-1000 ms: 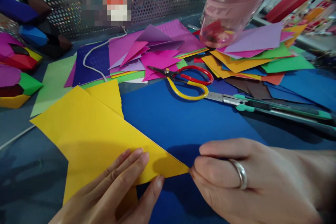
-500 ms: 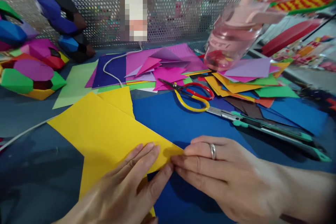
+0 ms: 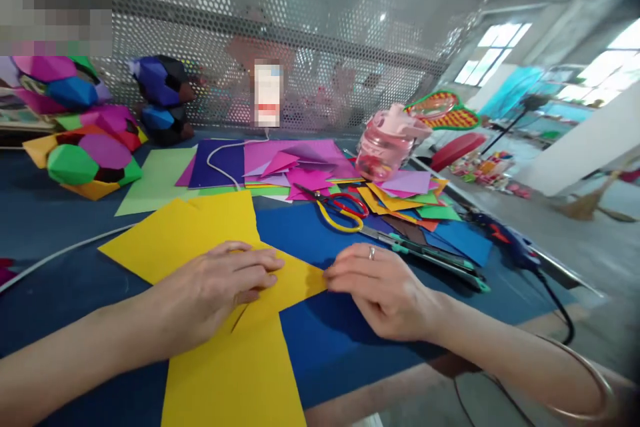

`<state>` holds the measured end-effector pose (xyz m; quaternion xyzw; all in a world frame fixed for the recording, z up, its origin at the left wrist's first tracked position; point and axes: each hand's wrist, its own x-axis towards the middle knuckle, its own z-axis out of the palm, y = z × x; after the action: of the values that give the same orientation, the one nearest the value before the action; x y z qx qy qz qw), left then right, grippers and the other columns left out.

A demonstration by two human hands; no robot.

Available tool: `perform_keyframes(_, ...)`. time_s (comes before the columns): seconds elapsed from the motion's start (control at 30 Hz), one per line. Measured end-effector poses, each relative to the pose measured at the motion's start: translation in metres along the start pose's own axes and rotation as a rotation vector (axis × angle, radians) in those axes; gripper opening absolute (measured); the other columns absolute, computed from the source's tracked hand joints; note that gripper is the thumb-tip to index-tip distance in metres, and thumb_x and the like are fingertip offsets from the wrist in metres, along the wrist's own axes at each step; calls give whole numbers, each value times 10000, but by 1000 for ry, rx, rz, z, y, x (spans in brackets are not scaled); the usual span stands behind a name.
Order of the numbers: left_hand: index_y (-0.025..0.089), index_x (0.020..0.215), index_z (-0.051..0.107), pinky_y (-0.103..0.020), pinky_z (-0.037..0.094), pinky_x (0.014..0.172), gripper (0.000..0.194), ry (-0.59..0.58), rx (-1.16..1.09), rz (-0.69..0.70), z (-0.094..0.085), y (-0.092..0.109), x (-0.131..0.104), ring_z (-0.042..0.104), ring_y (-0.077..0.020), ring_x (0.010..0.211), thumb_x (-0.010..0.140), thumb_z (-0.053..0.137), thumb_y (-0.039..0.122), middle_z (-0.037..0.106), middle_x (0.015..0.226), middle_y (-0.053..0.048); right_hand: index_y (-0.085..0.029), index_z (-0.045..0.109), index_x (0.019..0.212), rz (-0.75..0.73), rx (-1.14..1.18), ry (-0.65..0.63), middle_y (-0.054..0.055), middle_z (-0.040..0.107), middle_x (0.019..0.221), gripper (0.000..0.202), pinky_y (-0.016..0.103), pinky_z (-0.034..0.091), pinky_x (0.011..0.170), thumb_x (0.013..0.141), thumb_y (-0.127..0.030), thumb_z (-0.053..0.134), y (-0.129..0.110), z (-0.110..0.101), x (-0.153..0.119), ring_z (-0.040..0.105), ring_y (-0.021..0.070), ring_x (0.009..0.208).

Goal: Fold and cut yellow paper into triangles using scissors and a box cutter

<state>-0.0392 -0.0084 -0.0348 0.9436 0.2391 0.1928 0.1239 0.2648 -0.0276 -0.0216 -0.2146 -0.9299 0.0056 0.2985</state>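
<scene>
Yellow paper [image 3: 200, 220] lies in front of me, with a folded or overlapping flap that tapers to a point on the right. My left hand [image 3: 220, 287] rests on the flap, palm down and fingers slightly bent, touching its surface. At the flap's pointed tip, my right hand [image 3: 385, 287], which wears a ring, pinches the corner between thumb and fingers. Beneath the yellow paper is a blue sheet [image 3: 305, 227]. Scissors [image 3: 345, 213] with red and yellow handles and a green-handled utility knife [image 3: 435, 257] lie just beyond my right hand.
Colored paper pieces [image 3: 310, 160] and a pink bottle [image 3: 385, 140] stand behind. Faceted paper models [image 3: 95, 160] sit at the left. A phone [image 3: 267, 93] leans on the perforated metal screen [image 3: 330, 27]. A white cable [image 3: 65, 247] crosses the table; a blue tool [image 3: 515, 240] lies right.
The view has tilted up and widened. My left hand has slid left along the flap, away from its tip. My right hand still holds the corner.
</scene>
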Motion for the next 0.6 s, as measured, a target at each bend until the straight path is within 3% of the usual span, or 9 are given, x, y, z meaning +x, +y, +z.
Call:
perform_keyframes(0.13, 257, 1189, 626, -440, 345, 1170, 270, -74, -56, -58, -2, -3, 0, 458, -209, 1394, 1000, 449, 180, 544, 1467, -45, -179, 670, 1058, 436, -239, -24, 109, 728, 1068, 267, 424, 489, 963, 898, -128, 463, 27, -13, 11, 652, 235, 1052)
perform_keyframes(0.23, 258, 1200, 609, -471, 294, 1193, 245, -112, -97, -69, -3, -4, 0, 399, -218, 1433, 1015, 451, 224, 504, 1502, -36, -113, 616, 1219, 585, -286, -84, 182, 699, 1098, 373, 458, 483, 898, 860, -151, 521, 54, -17, 23, 647, 301, 1013)
perform_keyframes(0.37, 229, 1173, 606, -462, 307, 1184, 216, -108, -148, -77, -5, -5, 3, 421, -217, 1417, 1002, 473, 228, 552, 1459, -50, -139, 581, 1290, 674, -223, -178, 103, 722, 942, 552, 333, 474, 775, 740, -125, 625, 77, -11, 39, 658, 236, 810)
perform_keyframes(0.5, 213, 1181, 595, -459, 350, 1149, 223, -91, -183, -83, -5, -6, 4, 441, -229, 1398, 980, 506, 249, 593, 1411, -74, -175, 608, 1140, 722, -131, -88, 71, 697, 872, 376, 326, 463, 743, 766, -194, 642, 65, -9, 55, 650, 238, 812)
perform_keyframes(0.6, 209, 1205, 587, -464, 348, 1143, 252, -75, -185, -72, -4, -7, 4, 469, -246, 1370, 965, 526, 257, 599, 1398, -83, -207, 542, 988, 748, 15, 12, 25, 639, 745, 225, 293, 479, 613, 919, -420, 524, 29, -5, 67, 631, 191, 674)
